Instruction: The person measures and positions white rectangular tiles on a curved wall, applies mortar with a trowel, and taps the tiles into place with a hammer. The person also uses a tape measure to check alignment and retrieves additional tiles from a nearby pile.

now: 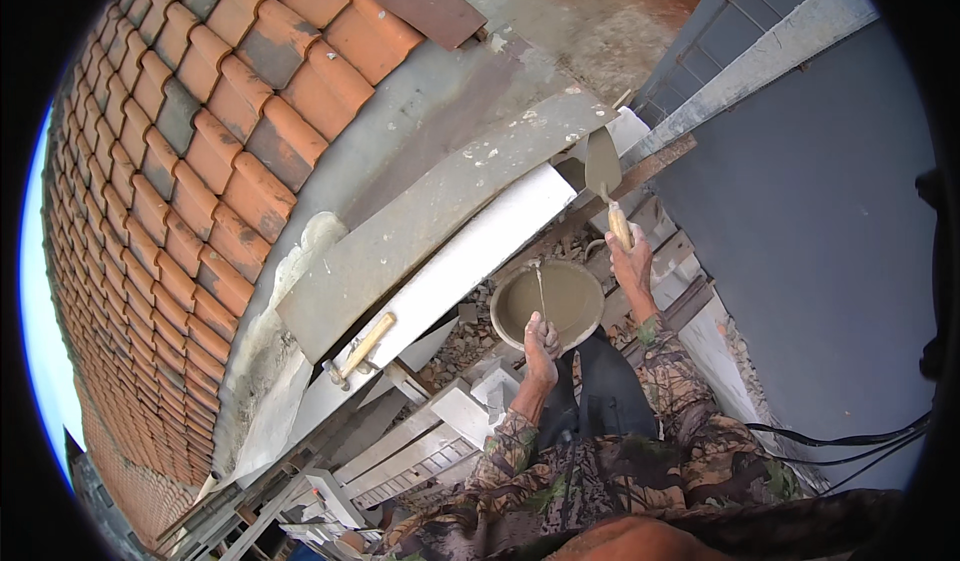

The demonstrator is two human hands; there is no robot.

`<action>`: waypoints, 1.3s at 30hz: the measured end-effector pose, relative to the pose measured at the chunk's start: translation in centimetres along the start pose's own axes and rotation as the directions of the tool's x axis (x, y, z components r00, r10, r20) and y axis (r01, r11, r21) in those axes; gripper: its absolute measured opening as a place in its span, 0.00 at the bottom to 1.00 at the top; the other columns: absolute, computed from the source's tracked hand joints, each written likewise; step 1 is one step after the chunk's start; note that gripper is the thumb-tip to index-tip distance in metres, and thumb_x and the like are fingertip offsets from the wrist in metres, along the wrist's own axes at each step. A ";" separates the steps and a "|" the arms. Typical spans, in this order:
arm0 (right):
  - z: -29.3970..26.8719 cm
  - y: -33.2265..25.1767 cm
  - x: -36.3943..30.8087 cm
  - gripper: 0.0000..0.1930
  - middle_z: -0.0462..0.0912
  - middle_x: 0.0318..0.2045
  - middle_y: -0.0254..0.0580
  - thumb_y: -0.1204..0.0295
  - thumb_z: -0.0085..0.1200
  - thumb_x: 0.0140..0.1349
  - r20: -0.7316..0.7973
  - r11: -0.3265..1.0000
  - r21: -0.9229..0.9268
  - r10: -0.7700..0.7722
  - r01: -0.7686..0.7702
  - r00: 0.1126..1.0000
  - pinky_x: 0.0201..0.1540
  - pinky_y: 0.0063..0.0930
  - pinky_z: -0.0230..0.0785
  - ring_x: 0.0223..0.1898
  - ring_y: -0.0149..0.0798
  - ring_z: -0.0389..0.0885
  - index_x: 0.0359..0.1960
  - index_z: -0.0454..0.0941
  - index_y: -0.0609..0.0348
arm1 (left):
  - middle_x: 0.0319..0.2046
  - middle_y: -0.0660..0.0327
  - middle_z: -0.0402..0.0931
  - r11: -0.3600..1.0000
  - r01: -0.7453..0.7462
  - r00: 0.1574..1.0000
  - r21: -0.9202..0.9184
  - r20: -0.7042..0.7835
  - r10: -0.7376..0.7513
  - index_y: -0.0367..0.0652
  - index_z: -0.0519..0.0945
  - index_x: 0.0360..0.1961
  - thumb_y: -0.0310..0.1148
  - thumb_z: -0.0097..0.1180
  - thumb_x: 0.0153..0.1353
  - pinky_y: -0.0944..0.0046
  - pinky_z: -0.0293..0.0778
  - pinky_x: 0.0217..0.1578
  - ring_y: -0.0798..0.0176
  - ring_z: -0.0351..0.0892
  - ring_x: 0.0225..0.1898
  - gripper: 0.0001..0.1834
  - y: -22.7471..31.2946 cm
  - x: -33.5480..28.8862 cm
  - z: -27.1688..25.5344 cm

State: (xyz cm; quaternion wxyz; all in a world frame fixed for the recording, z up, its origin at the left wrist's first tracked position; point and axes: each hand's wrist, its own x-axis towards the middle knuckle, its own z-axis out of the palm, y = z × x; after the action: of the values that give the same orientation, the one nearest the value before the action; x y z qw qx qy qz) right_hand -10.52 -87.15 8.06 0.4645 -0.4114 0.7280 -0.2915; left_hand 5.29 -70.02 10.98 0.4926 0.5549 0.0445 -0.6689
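My right hand [630, 259] is closed round the wooden handle of a trowel [604, 164]. Its grey, mortar-smeared blade points away from me, beside the end of a grey flat board [440, 216]. My left hand [541, 349] is closed at the near rim of a round bucket [494, 323] containing grey wet mortar [550, 301]. A thin, mortar-coated bucket handle [541, 286] runs from the far rim into the left fingers. Just left of the bucket, a hammer [366, 347] with a wooden handle rests on a white ledge [480, 251].
An orange tiled roof [270, 101] slopes along the left. A dark grey wall [800, 191] stands on the right, with a long pale beam [770, 61] against it. Rubble [465, 346] and pale blocks [465, 416] lie below. Black cables [850, 439] hang at lower right.
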 end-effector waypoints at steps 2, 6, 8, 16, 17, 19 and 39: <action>1.8 -1.0 3.0 0.25 0.83 0.35 0.58 0.63 0.61 0.64 0.011 0.989 0.148 0.012 -0.013 1.000 0.44 0.45 0.76 0.38 0.54 0.84 0.56 0.74 0.69 | 0.17 0.75 0.56 1.000 -0.015 0.999 -0.026 -0.040 0.014 0.56 0.65 0.23 0.61 0.41 0.73 0.71 0.45 0.20 0.76 0.51 0.17 0.26 -0.2 0.3 -0.8; 2.6 -2.0 3.4 0.22 0.77 0.27 0.38 0.63 0.60 0.67 -0.131 0.983 0.083 -0.154 0.166 0.979 0.19 0.27 0.72 0.21 0.30 0.76 0.56 0.71 0.65 | 0.16 0.75 0.55 0.998 0.001 0.994 -0.057 -0.105 -0.007 0.54 0.65 0.20 0.63 0.40 0.72 0.70 0.44 0.18 0.75 0.49 0.15 0.29 -0.1 0.5 -2.1; 1.5 -2.1 2.3 0.21 0.76 0.27 0.38 0.64 0.59 0.67 -0.099 0.989 0.140 -0.026 0.040 0.995 0.18 0.26 0.72 0.21 0.29 0.76 0.56 0.72 0.64 | 0.15 0.75 0.55 0.999 -0.011 0.991 -0.040 -0.132 0.006 0.53 0.64 0.18 0.64 0.39 0.72 0.70 0.44 0.17 0.75 0.48 0.15 0.31 0.0 0.3 -2.6; -4.9 -3.9 -1.6 0.27 0.84 0.39 0.64 0.62 0.63 0.62 -0.157 0.959 -0.260 -0.154 0.110 0.976 0.47 0.49 0.74 0.40 0.61 0.84 0.58 0.73 0.65 | 0.15 0.75 0.54 1.000 0.002 0.982 -0.001 -0.191 -0.002 0.53 0.63 0.18 0.65 0.41 0.70 0.69 0.42 0.17 0.74 0.47 0.15 0.31 0.2 0.0 -3.3; -5.6 -4.0 -2.4 0.27 0.84 0.38 0.64 0.62 0.63 0.62 -0.162 0.966 -0.235 -0.148 0.107 0.976 0.46 0.48 0.74 0.40 0.61 0.84 0.58 0.73 0.66 | 0.15 0.75 0.54 1.000 0.021 0.978 0.008 -0.206 -0.019 0.53 0.63 0.18 0.65 0.42 0.70 0.69 0.42 0.18 0.74 0.47 0.15 0.31 0.2 0.0 -3.4; -7.2 -3.5 -4.3 0.26 0.84 0.37 0.62 0.62 0.62 0.62 -0.133 0.965 -0.252 -0.106 0.070 0.985 0.44 0.48 0.73 0.40 0.60 0.84 0.57 0.73 0.66 | 0.15 0.74 0.54 1.000 0.012 0.980 0.000 -0.200 -0.012 0.53 0.63 0.18 0.65 0.42 0.70 0.69 0.42 0.17 0.74 0.47 0.15 0.31 0.1 -0.1 -3.7; 7.2 3.1 14.4 0.21 0.76 0.27 0.33 0.54 0.54 0.71 -0.005 0.703 0.690 0.242 -0.172 0.970 0.17 0.26 0.72 0.19 0.28 0.75 0.51 0.73 0.61 | 0.14 0.73 0.54 0.996 0.023 0.993 0.081 -0.121 -0.013 0.55 0.60 0.16 0.61 0.41 0.73 0.67 0.43 0.19 0.73 0.48 0.15 0.30 0.0 -0.1 -2.0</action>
State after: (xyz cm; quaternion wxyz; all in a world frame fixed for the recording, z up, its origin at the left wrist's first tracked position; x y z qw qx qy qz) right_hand -8.21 -98.43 -3.58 0.5777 -0.1122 0.6320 -0.5043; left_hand 6.69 -68.74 10.26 0.4597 0.6136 0.0515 -0.6400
